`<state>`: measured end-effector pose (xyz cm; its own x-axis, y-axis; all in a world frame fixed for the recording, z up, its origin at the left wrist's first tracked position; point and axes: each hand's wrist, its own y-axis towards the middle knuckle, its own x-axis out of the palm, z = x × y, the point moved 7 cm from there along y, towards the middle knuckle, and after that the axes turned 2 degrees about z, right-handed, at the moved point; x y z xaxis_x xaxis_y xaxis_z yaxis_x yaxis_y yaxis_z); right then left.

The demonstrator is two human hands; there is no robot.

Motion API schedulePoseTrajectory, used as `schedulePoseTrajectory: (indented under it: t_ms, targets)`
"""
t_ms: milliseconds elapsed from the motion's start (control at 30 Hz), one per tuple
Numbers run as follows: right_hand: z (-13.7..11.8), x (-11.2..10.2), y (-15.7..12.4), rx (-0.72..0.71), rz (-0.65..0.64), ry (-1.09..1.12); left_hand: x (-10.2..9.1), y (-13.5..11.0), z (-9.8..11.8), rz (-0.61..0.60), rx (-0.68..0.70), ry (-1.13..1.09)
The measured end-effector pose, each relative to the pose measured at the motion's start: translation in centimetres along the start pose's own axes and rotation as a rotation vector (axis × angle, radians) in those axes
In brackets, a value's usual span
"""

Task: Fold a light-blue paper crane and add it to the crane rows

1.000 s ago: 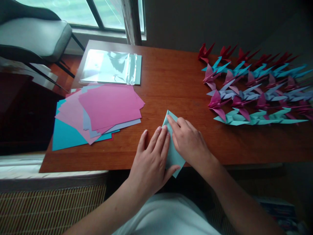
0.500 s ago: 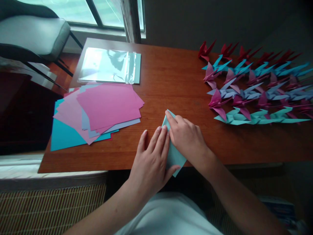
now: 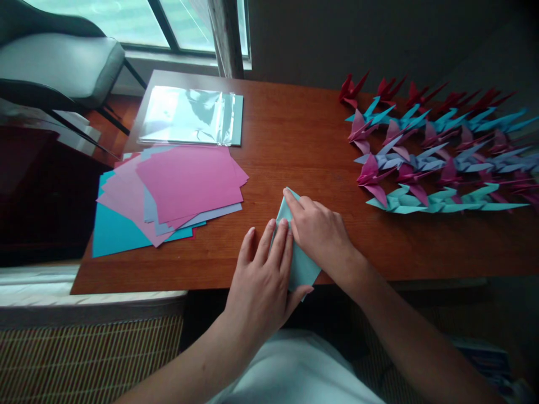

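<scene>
A light mint-green sheet of origami paper (image 3: 304,268), folded into a narrow kite-like shape, lies at the table's front edge, its lower corner reaching past it. My left hand (image 3: 263,275) rests flat over its left side, fingers spread and thumb across the lower end. My right hand (image 3: 320,230) presses on the upper right part. Its index finger points along the paper to the top corner, while the other fingers are curled in; the thumb is mostly hidden.
Loose pink, lilac and blue paper sheets (image 3: 191,182) overlap on the left of the wooden table (image 3: 295,140). Behind them lies a clear plastic packet of pale paper (image 3: 185,115). Rows of folded paper cranes (image 3: 442,196) stand at the right. A chair (image 3: 63,67) is beyond the table's left end.
Both hands stay on the folded paper, with only a slight shift of the left fingers. The whole view has moved a little.
</scene>
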<state>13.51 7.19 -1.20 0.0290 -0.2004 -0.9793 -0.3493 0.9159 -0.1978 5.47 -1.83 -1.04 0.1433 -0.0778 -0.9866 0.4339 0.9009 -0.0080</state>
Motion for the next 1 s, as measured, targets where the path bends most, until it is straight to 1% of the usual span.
schedulePoseTrajectory:
  t_ms: [300,533,800,1000]
  targets:
    - [-0.2,0.3,-1.2,-0.083,0.050,-0.063,0.2,0.0,0.0,-0.004,-0.005,-0.009]
    - [-0.4,0.1,-2.0,-0.163,0.061,-0.036,0.1,0.0,0.1,-0.005,-0.006,0.000]
    - [-0.5,-0.8,-2.2,-0.258,-0.043,-0.011,-0.1,0.1,0.2,-0.019,-0.005,-0.020]
    - [-0.3,-1.4,-1.7,-0.308,-0.059,-0.031,-0.2,0.3,0.2,-0.041,-0.006,-0.012]
